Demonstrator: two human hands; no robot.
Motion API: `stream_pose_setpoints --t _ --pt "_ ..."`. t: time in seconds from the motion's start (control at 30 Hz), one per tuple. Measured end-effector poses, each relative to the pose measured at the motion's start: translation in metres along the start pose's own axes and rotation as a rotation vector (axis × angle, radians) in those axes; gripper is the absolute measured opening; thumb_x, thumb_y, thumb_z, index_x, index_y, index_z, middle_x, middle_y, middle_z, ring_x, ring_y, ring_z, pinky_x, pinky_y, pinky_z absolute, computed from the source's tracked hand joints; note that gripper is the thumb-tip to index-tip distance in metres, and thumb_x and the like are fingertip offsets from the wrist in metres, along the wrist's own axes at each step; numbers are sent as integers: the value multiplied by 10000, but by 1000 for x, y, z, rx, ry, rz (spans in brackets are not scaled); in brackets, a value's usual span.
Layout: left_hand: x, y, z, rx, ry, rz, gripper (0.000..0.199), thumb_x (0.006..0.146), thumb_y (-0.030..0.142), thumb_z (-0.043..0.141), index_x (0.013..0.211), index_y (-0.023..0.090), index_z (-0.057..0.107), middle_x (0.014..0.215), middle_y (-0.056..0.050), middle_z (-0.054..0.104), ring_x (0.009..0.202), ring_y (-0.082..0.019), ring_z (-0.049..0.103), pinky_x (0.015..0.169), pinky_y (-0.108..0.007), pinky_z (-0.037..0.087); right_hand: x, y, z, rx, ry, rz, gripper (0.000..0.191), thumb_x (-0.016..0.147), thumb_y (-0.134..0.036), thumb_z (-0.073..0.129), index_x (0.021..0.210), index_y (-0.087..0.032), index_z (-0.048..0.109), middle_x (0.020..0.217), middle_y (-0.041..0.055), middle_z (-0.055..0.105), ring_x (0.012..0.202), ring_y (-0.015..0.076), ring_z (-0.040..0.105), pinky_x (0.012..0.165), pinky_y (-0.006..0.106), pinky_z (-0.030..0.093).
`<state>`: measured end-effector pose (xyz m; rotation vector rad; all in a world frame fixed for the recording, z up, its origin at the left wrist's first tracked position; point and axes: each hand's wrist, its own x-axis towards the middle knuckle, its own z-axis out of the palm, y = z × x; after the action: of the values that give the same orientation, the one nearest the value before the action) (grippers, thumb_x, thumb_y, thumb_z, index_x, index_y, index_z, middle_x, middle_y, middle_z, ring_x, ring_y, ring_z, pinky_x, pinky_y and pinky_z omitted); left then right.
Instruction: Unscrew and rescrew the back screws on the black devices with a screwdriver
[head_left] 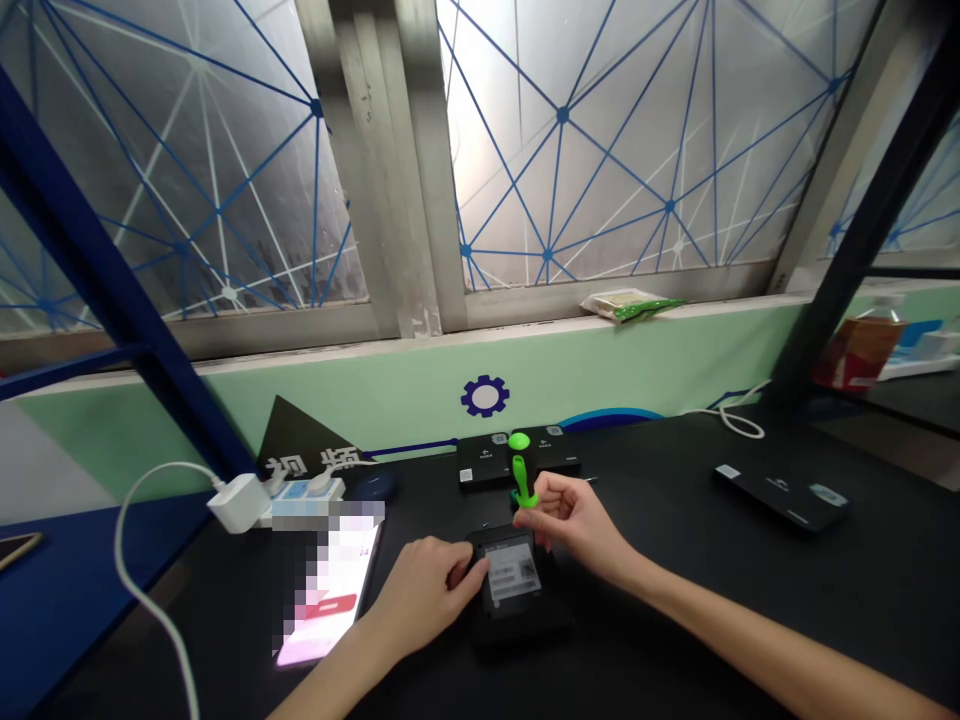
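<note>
A black device point(513, 575) with a silver label lies on the black table. My left hand point(435, 590) rests on its left edge, thumb and fingers closed on it. At the device's upper right corner, my right hand point(562, 515) pinches a screwdriver point(523, 470) with a green and black handle, held upright. The screwdriver's tip is hidden by my fingers. Two black boxes point(484, 461) lie behind the screwdriver, against the green wall.
To the left are a lit phone point(334, 590), a power strip point(304, 500), a white charger point(240, 502) with its cable and a dark mouse point(375, 486). Another black device point(780, 497) lies at the right. A green packet point(630, 304) sits on the window sill.
</note>
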<state>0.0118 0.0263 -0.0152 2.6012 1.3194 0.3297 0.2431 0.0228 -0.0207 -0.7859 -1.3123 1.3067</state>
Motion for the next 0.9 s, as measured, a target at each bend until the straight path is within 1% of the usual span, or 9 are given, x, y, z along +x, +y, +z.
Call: stream_pose_setpoints --t 0.1,0.2,0.43,0.63,0.9 --pt "0 0 0 2 5 4 454 973 416 457 591 192 358 528 31 469 500 -131 428 532 -281 180 1 1 -2 -22 10 2 376 676 -375 872 706 -176 555 572 -37 621 464 89 537 458 197 448" --pt "0 -1 0 8 8 12 454 975 414 454 590 192 363 531 29 478 508 -134 440 536 -283 186 1 0 -2 -54 33 5 375 673 -404 867 701 -171 576 556 -38 604 476 96 541 464 205 449" --pt "-1 -1 0 5 -8 12 452 982 419 440 596 194 374 545 21 507 522 -142 471 537 -286 191 -1 -6 -1 -105 26 1 374 697 -475 828 717 -165 621 723 48 725 549 132 588 472 231 441" --pt "0 -1 0 7 -7 7 449 987 412 439 601 192 373 547 21 505 526 -141 472 543 -283 190 -3 -12 -2 -178 -3 -10 358 747 -494 784 713 -157 667 720 54 730 547 128 559 482 236 425" --pt "-1 -1 0 2 -3 10 454 986 419 448 600 193 369 547 28 494 526 -138 465 539 -285 189 -7 -16 -3 -248 -72 -31 326 874 -473 668 807 -157 710 796 62 733 576 119 546 507 229 406"
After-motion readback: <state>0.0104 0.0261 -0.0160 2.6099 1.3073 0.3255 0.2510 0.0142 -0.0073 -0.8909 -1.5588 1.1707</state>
